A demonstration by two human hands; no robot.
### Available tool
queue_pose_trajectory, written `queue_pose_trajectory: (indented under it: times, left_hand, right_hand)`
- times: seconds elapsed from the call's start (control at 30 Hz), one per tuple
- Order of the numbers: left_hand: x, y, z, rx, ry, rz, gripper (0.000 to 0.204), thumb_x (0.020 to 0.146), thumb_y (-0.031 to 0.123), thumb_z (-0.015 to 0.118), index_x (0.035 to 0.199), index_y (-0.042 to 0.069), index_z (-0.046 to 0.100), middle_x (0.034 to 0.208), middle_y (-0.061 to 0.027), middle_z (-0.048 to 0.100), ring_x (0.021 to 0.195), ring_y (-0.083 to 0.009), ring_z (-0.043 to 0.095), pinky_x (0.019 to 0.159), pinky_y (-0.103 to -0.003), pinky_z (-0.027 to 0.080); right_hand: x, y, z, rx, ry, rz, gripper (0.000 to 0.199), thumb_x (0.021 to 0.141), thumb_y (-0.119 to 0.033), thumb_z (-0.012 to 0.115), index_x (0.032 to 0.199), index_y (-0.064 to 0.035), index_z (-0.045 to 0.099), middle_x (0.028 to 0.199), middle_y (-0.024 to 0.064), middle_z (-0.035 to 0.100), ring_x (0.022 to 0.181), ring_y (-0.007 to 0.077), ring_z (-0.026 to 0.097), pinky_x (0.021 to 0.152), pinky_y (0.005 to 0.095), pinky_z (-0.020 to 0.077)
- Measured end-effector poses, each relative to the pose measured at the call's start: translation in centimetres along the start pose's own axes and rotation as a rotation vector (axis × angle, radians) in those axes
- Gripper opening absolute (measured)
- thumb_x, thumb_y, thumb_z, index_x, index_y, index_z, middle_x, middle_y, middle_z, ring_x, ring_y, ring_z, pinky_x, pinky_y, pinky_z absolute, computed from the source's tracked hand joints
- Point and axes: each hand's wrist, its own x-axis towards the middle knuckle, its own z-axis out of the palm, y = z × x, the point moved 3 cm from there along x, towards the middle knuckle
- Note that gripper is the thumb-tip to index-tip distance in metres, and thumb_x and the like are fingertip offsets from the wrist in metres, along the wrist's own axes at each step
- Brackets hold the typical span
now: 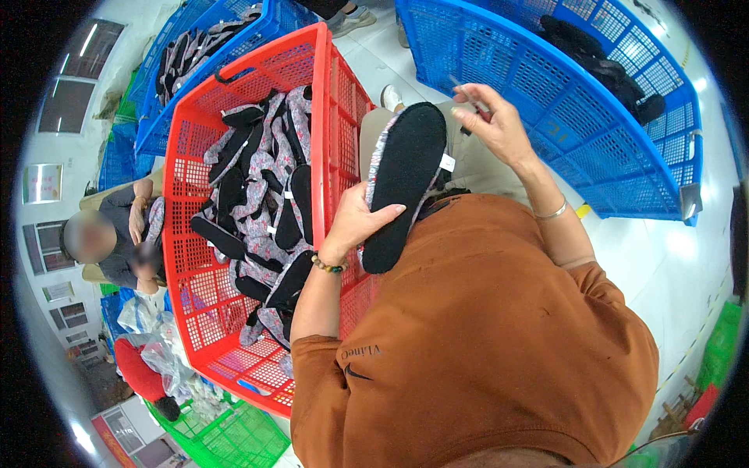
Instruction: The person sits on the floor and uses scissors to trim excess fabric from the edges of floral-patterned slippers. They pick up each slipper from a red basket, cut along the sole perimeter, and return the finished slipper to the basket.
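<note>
Left hand (360,222) had one slipper (407,168) clamped just past the red crate's (319,132) right edge, right hand (493,121) pinching some slim tool (460,86). Big slipper pile (261,183) sat inside; couldn't tell what was done.

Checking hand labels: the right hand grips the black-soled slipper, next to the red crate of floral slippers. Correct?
No, wrong hand: in the head view, the left hand grips the black-soled slipper, next to the red crate of floral slippers.
</note>
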Motion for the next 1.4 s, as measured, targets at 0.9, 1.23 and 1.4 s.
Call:
queue_pose_trajectory:
  times: [0.9,1.23,1.4]
  left_hand:
    - [-1.9,6.5,-3.0,1.216,0.809,0.819,0.028,0.054,0.005,0.067,0.077,0.010,0.052,0.116,-0.0119,0.053,0.111,-0.0330,0.047,0.093,-0.046,0.036]
    - [-1.1,5.7,-2.1,0.989,0.658,0.670,0.023,0.052,-0.011,0.055,0.070,0.003,0.052,0.110,-0.0148,0.053,0.112,-0.0378,0.045,0.096,-0.046,0.036]
    - [-1.0,4.9,-0.7,0.769,0.626,0.675,0.024,0.052,-0.013,0.055,0.068,0.004,0.050,0.121,-0.0187,0.045,0.118,-0.0353,0.041,0.098,-0.043,0.033]
  right_hand:
    - [-0.9,-2.6,-2.1,-0.044,0.118,-0.619,0.024,0.061,0.013,0.059,0.069,-0.0044,0.044,0.095,0.0132,0.061,0.082,0.0208,0.060,0.068,0.0264,0.0464]
    - [0.3,-2.0,-0.9,-0.127,-0.273,-0.292,0.024,0.071,-0.012,0.062,0.093,-0.0022,0.059,0.082,0.0115,0.058,0.070,0.0226,0.055,0.062,0.0286,0.0441]
    - [1.8,-3.7,4.6,-0.238,-0.331,-0.422,0.046,0.069,-0.035,0.071,0.097,-0.0023,0.054,0.093,0.0133,0.059,0.084,0.0310,0.057,0.071,0.0377,0.0452]
